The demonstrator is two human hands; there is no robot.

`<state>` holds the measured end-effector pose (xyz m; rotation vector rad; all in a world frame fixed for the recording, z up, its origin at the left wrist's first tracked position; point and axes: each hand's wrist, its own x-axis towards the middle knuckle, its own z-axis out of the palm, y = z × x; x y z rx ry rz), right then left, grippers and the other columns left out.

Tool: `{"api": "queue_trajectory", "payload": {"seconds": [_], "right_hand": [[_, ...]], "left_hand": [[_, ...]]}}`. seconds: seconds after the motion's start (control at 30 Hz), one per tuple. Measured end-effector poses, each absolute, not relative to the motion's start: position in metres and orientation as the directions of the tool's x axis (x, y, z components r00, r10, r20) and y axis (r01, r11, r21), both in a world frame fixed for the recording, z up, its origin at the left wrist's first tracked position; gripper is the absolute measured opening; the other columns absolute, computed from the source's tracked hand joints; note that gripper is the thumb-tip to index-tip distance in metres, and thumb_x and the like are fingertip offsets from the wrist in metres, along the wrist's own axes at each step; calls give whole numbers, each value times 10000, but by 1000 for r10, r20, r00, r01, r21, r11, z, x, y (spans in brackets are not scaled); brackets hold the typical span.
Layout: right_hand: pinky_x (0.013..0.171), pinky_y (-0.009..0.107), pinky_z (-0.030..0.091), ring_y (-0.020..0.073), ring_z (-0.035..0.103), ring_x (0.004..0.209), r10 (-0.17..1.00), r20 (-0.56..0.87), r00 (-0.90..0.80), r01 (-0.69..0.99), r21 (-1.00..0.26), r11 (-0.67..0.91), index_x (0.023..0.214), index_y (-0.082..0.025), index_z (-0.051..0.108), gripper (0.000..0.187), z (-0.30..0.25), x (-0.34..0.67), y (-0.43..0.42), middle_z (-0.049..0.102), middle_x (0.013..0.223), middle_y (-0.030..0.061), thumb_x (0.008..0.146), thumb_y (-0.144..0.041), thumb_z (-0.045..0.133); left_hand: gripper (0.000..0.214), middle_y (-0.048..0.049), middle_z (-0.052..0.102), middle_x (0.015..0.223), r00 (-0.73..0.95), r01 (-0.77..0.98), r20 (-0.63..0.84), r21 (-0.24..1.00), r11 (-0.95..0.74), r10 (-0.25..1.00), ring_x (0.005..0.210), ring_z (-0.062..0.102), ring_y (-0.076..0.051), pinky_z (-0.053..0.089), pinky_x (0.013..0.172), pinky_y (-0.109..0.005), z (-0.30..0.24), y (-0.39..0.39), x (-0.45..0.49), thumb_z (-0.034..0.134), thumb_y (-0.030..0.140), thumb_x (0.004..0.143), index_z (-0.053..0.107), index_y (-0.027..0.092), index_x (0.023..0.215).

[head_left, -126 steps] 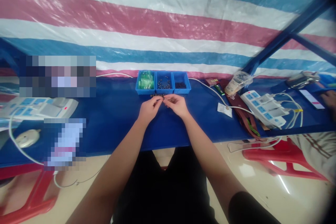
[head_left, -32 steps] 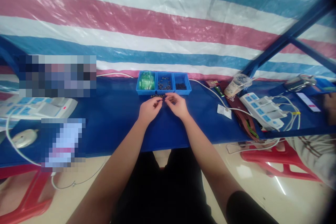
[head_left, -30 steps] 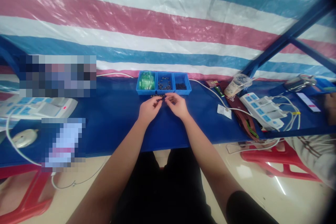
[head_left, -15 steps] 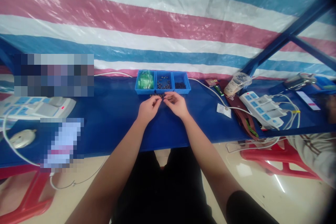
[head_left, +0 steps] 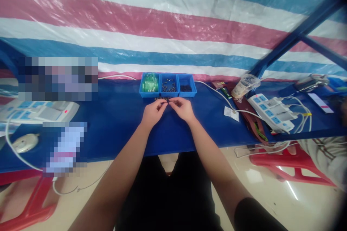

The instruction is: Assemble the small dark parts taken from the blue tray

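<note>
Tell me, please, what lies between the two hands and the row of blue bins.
In the head view, small dark and brassy pieces lie on the blue table, close to the left hand and right hand.

Small parts (head_left: 159,98) lie just before three blue bins (head_left: 170,94) near the far edge of the worktop (head_left: 108,122); power strips (head_left: 271,112) rest toward its left and right ends.
</note>
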<state>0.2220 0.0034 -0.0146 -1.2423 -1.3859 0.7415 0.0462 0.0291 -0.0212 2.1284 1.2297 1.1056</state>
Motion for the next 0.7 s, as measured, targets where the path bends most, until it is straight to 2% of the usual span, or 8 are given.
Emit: {"api": "queue_trajectory", "payload": {"seconds": [0.27,0.5,0.6,0.7], "right_hand": [[747,312,575,165,696,778,947,304,107,246,-931,271,993,-191,725,264,-15,221,2,747,906,62,806,-376,701],[724,318,578,171,695,768,940,299,164,234,-938,257,929,-201,744,234,-13,221,2,753,898,59,793,-388,714],[709,312,577,165,690,743,941,297,164,228,-939,257,915,-198,744,229,-12,221,1,751,867,55,783,-383,722],[688,306,571,157,680,714,941,309,140,233,-934,272,889,-196,740,211,-11,221,1,743,845,54,782,-377,720]], "left_hand": [[272,-16,708,811,291,521,429,679,-518,855,670,618,-113,453,658,-229,-18,27,46,529,402,947,706,211,1027],[277,19,652,692,281,500,421,703,-506,863,602,585,-102,434,619,-228,-20,28,46,566,415,921,692,225,1079],[265,17,648,693,279,495,429,702,-512,859,596,575,-98,433,618,-228,-20,28,46,562,413,921,701,219,1038],[266,23,649,701,276,493,425,707,-507,862,597,572,-95,435,627,-225,-19,27,46,569,408,919,691,231,1076]]}}
